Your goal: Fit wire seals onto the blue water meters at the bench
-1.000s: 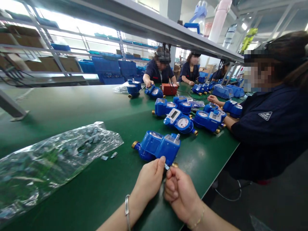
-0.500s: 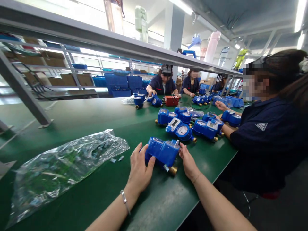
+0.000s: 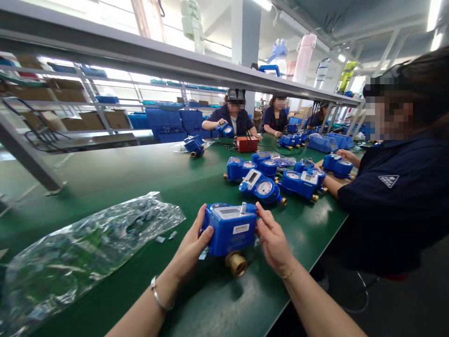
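A blue water meter [image 3: 224, 236] with a white label and a brass threaded end [image 3: 237, 264] is between my hands, its boxy side turned toward me. My left hand [image 3: 191, 245] grips its left side, thumb on the near face and fingers behind. At the upper right edge, the fingers of my right hand [image 3: 275, 241] close on the meter by its blue cap; their tips are partly hidden. A small metallic piece [image 3: 243, 208] stands up at the top. Just beyond lies another blue water meter [image 3: 261, 186] with a round dial.
A clear plastic bag [image 3: 87, 252] of small tags spreads across the green table [image 3: 140, 173] on the left, with loose tags [image 3: 172, 235] beside it. Several more meters lie beyond. A co-worker [image 3: 396, 182] sits close on the right. A shelf [image 3: 196, 70] crosses overhead.
The meter has turned so its labelled side and brass end face me. My right hand has come in from beside it onto its right edge. Across the table, a co-worker has raised another meter.
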Motion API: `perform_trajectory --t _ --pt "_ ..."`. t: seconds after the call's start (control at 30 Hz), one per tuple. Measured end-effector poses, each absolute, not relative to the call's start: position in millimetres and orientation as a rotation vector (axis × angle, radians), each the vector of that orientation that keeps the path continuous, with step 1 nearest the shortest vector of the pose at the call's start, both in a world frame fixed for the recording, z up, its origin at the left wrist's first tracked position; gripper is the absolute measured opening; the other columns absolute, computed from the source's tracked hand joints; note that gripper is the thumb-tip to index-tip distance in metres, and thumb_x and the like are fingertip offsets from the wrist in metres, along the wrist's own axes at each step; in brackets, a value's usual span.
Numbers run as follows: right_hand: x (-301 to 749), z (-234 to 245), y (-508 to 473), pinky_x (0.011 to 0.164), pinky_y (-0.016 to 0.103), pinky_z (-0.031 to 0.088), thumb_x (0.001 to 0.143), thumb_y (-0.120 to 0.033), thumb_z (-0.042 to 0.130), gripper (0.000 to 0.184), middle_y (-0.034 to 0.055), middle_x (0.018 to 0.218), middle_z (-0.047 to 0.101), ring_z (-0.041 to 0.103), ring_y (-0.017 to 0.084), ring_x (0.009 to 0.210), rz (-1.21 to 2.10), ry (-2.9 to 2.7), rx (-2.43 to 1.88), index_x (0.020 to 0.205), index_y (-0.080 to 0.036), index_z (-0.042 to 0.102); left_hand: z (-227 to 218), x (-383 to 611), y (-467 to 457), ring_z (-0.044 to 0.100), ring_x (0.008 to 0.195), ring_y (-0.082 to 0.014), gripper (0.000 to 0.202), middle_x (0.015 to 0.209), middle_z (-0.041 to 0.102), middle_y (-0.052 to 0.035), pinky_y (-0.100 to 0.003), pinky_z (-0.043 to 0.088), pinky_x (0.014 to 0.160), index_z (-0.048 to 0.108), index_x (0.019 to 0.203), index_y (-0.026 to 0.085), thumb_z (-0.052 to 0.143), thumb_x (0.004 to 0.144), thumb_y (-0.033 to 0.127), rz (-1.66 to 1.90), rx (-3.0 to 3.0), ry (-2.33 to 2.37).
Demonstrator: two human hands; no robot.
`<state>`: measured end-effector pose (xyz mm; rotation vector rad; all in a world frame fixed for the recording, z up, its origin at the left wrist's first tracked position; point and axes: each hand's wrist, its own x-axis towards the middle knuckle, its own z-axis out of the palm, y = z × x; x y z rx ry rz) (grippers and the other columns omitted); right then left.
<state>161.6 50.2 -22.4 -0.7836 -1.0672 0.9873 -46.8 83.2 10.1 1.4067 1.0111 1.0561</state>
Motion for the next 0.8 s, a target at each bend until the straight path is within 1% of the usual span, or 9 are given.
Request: perform_trajectory --t 0.07,0.13,0.27,0.33,0.43,0.6,0.67,0.8 --pt "159 -10 42 0.081 0.027 0.043 0.086 -0.037 0.049 0.041 0.0005 0.104 0.044 0.049 0.013 0.093 0.997 -1.088 -0.782 0.127 -0.033 0.046 14 -48 76 0.038 0.127 -0.0321 0.075 0.146 0.03 -0.0057 -0.045 0.036 0.103 0.017 0.141 0.031 0.055 0.079 0.049 1.041 1.212 0.892" --pt "156 2 36 0.079 0.027 0.043 0.087 -0.038 0.048 0.042 0.0005 0.103 0.043 0.048 0.013 0.092 0.983 -1.127 -0.803 0.128 -0.033 0.045 15 -48 71 0.043 0.123 -0.032 0.069 0.143 0.036 -0.0061 -0.047 0.04 0.099 0.019 0.141 0.032 0.052 0.082 0.049 1.017 1.08 0.798" --pt "154 20 29 0.077 0.025 0.042 0.087 -0.04 0.047 0.044 0.0007 0.099 0.041 0.046 0.012 0.088 0.886 -1.243 -0.875 0.13 -0.031 0.043 10 -46 66 0.051 0.116 -0.0324 0.062 0.13 0.053 -0.0115 -0.048 0.041 0.097 0.034 0.137 0.021 0.042 0.085 0.054 0.985 0.946 0.666" --pt "154 26 27 0.078 0.025 0.041 0.087 -0.039 0.046 0.045 0.0008 0.097 0.041 0.044 0.012 0.087 0.842 -1.29 -0.917 0.131 -0.03 0.042 8 -45 65 0.051 0.115 -0.0319 0.059 0.125 0.057 -0.0116 -0.047 0.041 0.097 0.041 0.133 0.019 0.041 0.086 0.054 0.987 0.915 0.629" --pt "155 32 23 0.078 0.025 0.042 0.087 -0.038 0.046 0.046 0.0007 0.096 0.04 0.044 0.012 0.086 0.829 -1.32 -0.952 0.132 -0.03 0.041 8 -43 64 0.049 0.118 -0.0307 0.055 0.124 0.058 -0.0101 -0.045 0.042 0.098 0.045 0.13 0.018 0.043 0.086 0.052 1.001 0.892 0.601" --pt "155 36 18 0.078 0.025 0.044 0.085 -0.038 0.047 0.048 0.0005 0.095 0.039 0.044 0.012 0.086 0.832 -1.346 -0.981 0.132 -0.03 0.04 10 -42 63 0.049 0.118 -0.0299 0.055 0.122 0.059 -0.0108 -0.041 0.043 0.096 0.052 0.123 0.015 0.042 0.085 0.054 0.981 0.884 0.564" --pt "155 37 18 0.077 0.025 0.045 0.085 -0.038 0.048 0.049 0.0005 0.094 0.039 0.045 0.012 0.087 0.824 -1.348 -0.997 0.132 -0.03 0.04 9 -43 64 0.05 0.117 -0.029 0.054 0.124 0.058 -0.0097 -0.04 0.043 0.096 0.052 0.123 0.016 0.042 0.086 0.053 0.989 0.881 0.574" --pt "155 37 19 0.076 0.024 0.046 0.085 -0.038 0.048 0.049 0.0004 0.095 0.039 0.045 0.012 0.088 0.829 -1.344 -0.999 0.132 -0.031 0.04 8 -42 64 0.052 0.115 -0.0292 0.055 0.125 0.057 -0.0091 -0.04 0.044 0.095 0.05 0.125 0.017 0.045 0.085 0.053 1.004 0.892 0.568"
